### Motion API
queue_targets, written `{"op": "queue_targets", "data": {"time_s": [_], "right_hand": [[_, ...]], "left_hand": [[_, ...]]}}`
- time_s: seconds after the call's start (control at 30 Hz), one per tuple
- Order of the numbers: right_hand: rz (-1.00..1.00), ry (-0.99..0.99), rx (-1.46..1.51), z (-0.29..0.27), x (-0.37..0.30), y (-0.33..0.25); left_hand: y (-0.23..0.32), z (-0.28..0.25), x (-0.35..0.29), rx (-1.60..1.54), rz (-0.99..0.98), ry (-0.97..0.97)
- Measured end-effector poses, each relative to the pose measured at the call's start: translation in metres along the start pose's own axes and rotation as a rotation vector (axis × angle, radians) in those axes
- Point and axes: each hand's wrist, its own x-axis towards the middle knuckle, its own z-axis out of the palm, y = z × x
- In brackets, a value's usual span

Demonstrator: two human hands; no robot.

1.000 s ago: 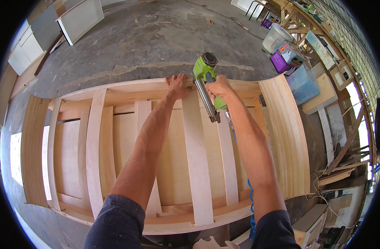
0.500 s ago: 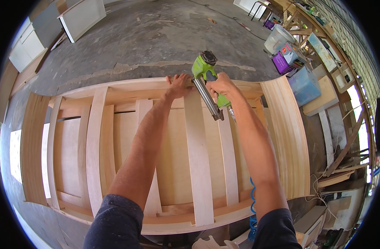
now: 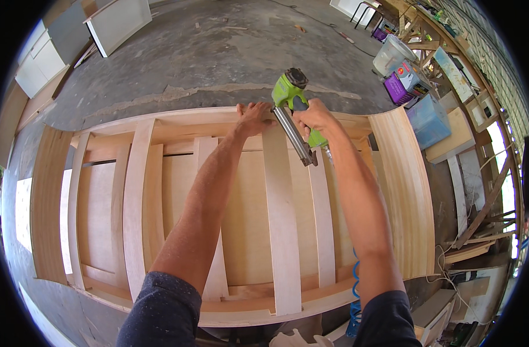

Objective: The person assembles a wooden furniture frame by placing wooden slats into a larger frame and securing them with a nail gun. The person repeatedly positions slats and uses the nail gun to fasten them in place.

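Note:
My right hand (image 3: 315, 115) is wrapped round the handle of a green pneumatic nail gun (image 3: 287, 92) with a dark cap and a long metal magazine. The gun is over the far end of a wide wooden slat (image 3: 281, 225). Beside it, my left hand (image 3: 254, 118) grips the far rail of a pale wooden frame (image 3: 183, 115), fingers over the edge and thumb by the slat's end. This slat spans the frame from far rail to near rail. Other slats lie across to the left and right, and thin boards show beneath. The gun's nose contact is hidden.
Curved wooden panels (image 3: 400, 191) close both ends of the frame. A coiled blue air hose (image 3: 355, 306) hangs near my right arm. Plastic tubs (image 3: 427, 121), a purple box (image 3: 398, 89) and scrap wood line the right side. White panels (image 3: 118, 26) stand far left.
The view has shifted slightly. Both hands and the nail gun keep nearly the same places at the far rail.

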Motion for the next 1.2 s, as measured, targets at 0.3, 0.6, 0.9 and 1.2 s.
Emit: {"op": "queue_targets", "data": {"time_s": [0.3,0.6,0.9,1.2], "right_hand": [[-0.01,0.008,-0.046,0.0,0.002,0.003],[0.002,-0.036,-0.09,0.002,0.01,-0.003],[-0.022,-0.038,-0.111,-0.001,0.005,-0.003],[-0.073,-0.048,-0.137,-0.002,0.005,-0.006]], "left_hand": [[0.0,0.0,-0.001,0.001,0.0,-0.005],[0.008,-0.008,-0.007,-0.021,-0.003,-0.01],[0.007,-0.007,-0.008,-0.012,0.013,-0.008],[0.005,-0.006,-0.003,-0.023,0.017,0.002]]}}
